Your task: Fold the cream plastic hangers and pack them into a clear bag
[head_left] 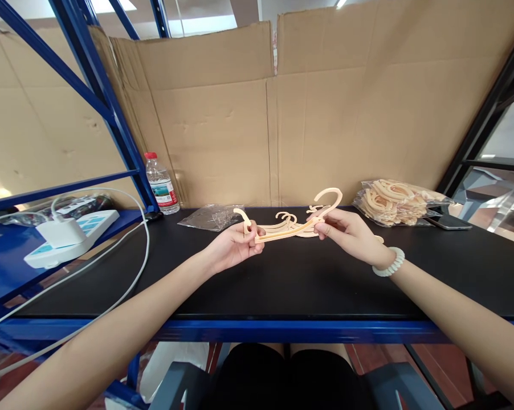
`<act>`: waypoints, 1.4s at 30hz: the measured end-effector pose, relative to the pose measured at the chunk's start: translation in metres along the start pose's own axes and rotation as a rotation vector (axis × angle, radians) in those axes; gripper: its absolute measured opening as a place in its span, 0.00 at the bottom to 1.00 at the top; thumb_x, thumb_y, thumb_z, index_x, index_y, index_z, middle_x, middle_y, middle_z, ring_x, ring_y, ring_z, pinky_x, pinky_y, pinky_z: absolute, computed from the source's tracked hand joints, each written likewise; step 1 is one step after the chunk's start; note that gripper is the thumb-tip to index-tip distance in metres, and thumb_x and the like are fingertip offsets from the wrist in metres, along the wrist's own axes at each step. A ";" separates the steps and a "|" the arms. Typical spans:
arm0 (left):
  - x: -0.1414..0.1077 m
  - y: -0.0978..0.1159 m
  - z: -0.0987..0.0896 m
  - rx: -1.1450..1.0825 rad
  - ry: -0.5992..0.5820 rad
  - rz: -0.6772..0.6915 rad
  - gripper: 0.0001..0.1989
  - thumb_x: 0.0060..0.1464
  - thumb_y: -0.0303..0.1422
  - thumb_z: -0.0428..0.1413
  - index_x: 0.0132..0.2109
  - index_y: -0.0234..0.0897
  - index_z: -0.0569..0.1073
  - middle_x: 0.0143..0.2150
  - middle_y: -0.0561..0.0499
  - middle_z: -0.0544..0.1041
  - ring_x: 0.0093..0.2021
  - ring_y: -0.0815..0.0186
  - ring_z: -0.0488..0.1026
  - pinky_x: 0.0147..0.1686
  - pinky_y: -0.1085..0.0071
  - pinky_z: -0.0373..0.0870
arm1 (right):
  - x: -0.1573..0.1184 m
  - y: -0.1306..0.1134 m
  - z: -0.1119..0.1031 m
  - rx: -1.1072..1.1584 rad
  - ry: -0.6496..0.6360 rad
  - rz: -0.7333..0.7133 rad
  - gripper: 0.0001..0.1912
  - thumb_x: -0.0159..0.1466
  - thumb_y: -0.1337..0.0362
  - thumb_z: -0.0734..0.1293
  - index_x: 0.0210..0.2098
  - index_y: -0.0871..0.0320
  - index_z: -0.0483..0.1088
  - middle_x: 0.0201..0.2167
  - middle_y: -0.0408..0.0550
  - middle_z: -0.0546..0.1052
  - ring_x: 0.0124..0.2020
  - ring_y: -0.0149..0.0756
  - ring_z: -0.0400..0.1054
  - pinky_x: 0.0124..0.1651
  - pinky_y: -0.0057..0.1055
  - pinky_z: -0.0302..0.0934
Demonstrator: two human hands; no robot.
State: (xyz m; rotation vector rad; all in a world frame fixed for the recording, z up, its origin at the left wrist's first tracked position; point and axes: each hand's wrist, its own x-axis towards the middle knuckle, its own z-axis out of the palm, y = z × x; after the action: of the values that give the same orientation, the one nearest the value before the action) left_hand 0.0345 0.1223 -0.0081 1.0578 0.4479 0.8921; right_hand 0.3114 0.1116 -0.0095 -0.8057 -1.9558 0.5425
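Note:
A peach-coloured plastic clothes hanger (281, 234) is held above the black tabletop, its hook curving up at the right. My left hand (235, 244) is closed around the hanger's left end, where a short curved piece (241, 215) sticks up over the fingers. My right hand (346, 230) pinches it just below the hook between thumb and fingers. Behind, several more peach hangers (287, 216) lie on the table, partly hidden by the held one and by my right hand.
A clear plastic bag (212, 217) lies at the back left, near a water bottle (162, 185). At the back right are a bag of peach hangers (396, 203) and a phone (448, 222). A white power strip (73, 239) sits left; its white cable loops over the table edge.

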 end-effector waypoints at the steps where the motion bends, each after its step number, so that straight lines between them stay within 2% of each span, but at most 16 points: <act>1: 0.000 0.000 0.000 0.002 -0.003 0.003 0.09 0.45 0.23 0.63 0.26 0.30 0.68 0.31 0.49 0.69 0.26 0.70 0.68 0.30 0.73 0.66 | 0.000 0.000 0.000 0.004 0.001 -0.001 0.13 0.65 0.57 0.63 0.40 0.60 0.70 0.27 0.45 0.71 0.28 0.33 0.64 0.34 0.34 0.63; 10: 0.001 0.000 -0.001 0.031 -0.025 0.026 0.11 0.43 0.25 0.65 0.25 0.30 0.68 0.31 0.50 0.70 0.27 0.70 0.69 0.31 0.72 0.67 | 0.000 -0.002 0.001 0.026 0.019 -0.011 0.12 0.65 0.56 0.63 0.40 0.59 0.70 0.26 0.44 0.69 0.28 0.33 0.64 0.33 0.33 0.63; 19: 0.003 -0.007 -0.003 0.120 0.043 0.091 0.15 0.39 0.26 0.68 0.25 0.31 0.66 0.28 0.53 0.71 0.24 0.70 0.70 0.29 0.71 0.66 | -0.002 0.004 0.006 -0.031 0.045 0.002 0.13 0.65 0.56 0.62 0.40 0.59 0.71 0.28 0.46 0.71 0.28 0.34 0.65 0.33 0.33 0.64; 29: 0.003 -0.011 -0.003 0.169 0.174 0.166 0.14 0.40 0.20 0.63 0.25 0.33 0.62 0.24 0.54 0.70 0.23 0.72 0.68 0.26 0.74 0.64 | -0.004 -0.001 0.013 -0.049 0.046 0.008 0.13 0.66 0.56 0.61 0.39 0.58 0.70 0.29 0.47 0.73 0.28 0.34 0.66 0.32 0.34 0.65; 32: 0.003 -0.011 -0.002 0.172 0.190 0.194 0.15 0.41 0.21 0.63 0.26 0.33 0.62 0.25 0.53 0.72 0.24 0.72 0.69 0.28 0.74 0.66 | -0.004 -0.002 0.015 -0.050 0.080 0.017 0.12 0.66 0.56 0.61 0.38 0.58 0.70 0.30 0.48 0.73 0.28 0.33 0.66 0.31 0.33 0.64; 38: 0.003 -0.012 0.000 0.211 0.261 0.216 0.16 0.41 0.22 0.66 0.27 0.33 0.64 0.30 0.51 0.75 0.30 0.70 0.74 0.36 0.73 0.71 | -0.003 -0.005 0.017 0.050 0.173 0.063 0.12 0.63 0.55 0.65 0.35 0.58 0.67 0.25 0.44 0.72 0.25 0.31 0.66 0.29 0.30 0.64; 42: 0.003 -0.010 0.001 0.188 0.318 0.198 0.13 0.43 0.21 0.64 0.27 0.33 0.66 0.28 0.51 0.75 0.32 0.69 0.75 0.38 0.73 0.72 | -0.001 -0.005 0.018 0.108 0.201 0.091 0.13 0.62 0.54 0.66 0.35 0.58 0.67 0.22 0.42 0.71 0.24 0.30 0.67 0.27 0.29 0.64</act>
State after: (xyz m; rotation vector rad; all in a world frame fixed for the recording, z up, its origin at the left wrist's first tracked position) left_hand 0.0413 0.1216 -0.0164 1.1492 0.7112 1.2209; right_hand 0.2942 0.1061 -0.0158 -0.8501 -1.6982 0.5923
